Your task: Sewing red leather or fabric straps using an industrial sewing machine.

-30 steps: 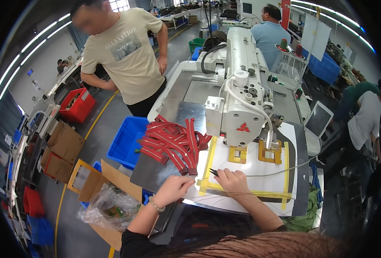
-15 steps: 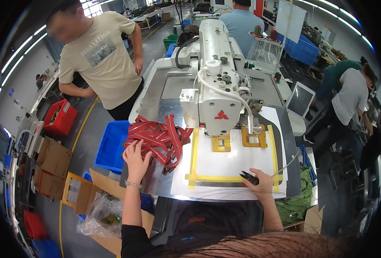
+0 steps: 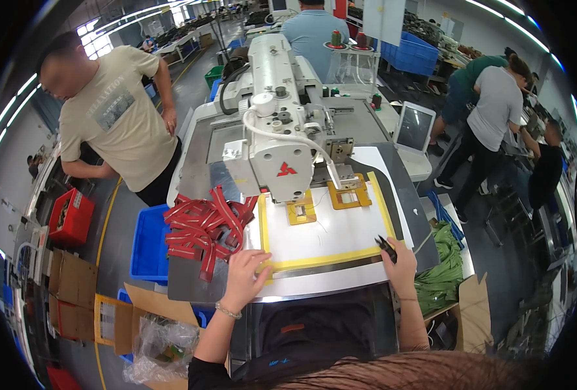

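At the near left corner of a white sheet (image 3: pixel 340 237) edged in yellow tape (image 3: pixel 314 261) is my left hand (image 3: pixel 244 276), fingers apart and holding nothing. Just beyond it lies a tangled pile of red strips (image 3: pixel 212 227) with pale lines along them. My right hand (image 3: pixel 400 268), over the sheet's near right corner, closes around black thread snips (image 3: pixel 385 248), tips up and to the left. A white sewing machine (image 3: pixel 279 153) stands over the sheet's far side. Two yellow frames (image 3: pixel 301 220) with cut-out windows lie beneath its head.
Left of the table sits a blue bin (image 3: pixel 148 244), with an open cardboard box (image 3: pixel 165 305) holding clear plastic nearer me. Green cloth (image 3: pixel 441 263) is heaped at the right, below a screen (image 3: pixel 415 127). One person (image 3: pixel 116 117) stands at the left; others work farther off.
My left hand has left the pile of red strips and moved right to the sheet's near corner. My right hand still holds the snips. The whole view has swung to the right.
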Demonstrator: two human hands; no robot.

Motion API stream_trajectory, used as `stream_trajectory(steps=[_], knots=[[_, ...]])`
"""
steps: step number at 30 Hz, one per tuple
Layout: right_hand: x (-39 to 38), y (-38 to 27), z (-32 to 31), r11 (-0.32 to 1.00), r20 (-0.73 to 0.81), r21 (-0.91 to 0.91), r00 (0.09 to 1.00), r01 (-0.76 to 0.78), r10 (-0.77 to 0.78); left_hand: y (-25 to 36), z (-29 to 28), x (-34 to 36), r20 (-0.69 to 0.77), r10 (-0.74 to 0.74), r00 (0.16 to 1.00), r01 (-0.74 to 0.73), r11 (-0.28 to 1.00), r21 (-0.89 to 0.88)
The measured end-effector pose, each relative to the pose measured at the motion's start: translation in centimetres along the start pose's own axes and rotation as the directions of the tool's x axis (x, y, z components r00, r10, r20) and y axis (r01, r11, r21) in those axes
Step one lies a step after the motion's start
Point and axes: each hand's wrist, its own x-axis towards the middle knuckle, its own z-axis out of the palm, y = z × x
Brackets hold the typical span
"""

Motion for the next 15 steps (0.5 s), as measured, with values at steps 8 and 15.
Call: stream_trajectory(steps=[8, 15], knots=[[-0.1, 2.7, 0.9, 0.983, 0.101, -0.183, 0.995, 0.011, 0.008, 5.1, 7.2, 1.4, 0.171, 0.195, 0.966, -0.14, 0.946, -0.291], [-1.6, 2.4, 0.4, 0.993, 0.06, -0.111, 0.997, -0.043, 0.05, 7.8, 10.8, 1.3, 0.343, 0.288, 0.894, -0.133, 0.902, -0.412]])
